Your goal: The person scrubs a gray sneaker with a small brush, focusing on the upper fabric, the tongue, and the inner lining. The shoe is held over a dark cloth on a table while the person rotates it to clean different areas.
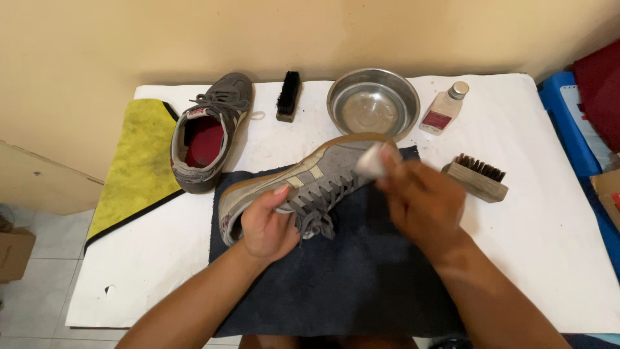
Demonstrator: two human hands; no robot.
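Observation:
A grey sneaker (323,171) with pale stripes lies on its side across a dark cloth (349,284). My left hand (268,226) grips it around the laces and tongue. My right hand (420,197) is blurred and holds a small white piece (371,160), an eraser or cloth, pressed against the shoe's toe end. The shoe's sole edge faces away from me.
A second grey sneaker (206,132) stands upright at the left beside a yellow cloth (139,161). At the back are a black brush (289,95), a metal bowl (336,97) and a small clear bottle (444,108). A wooden brush (476,176) lies to the right.

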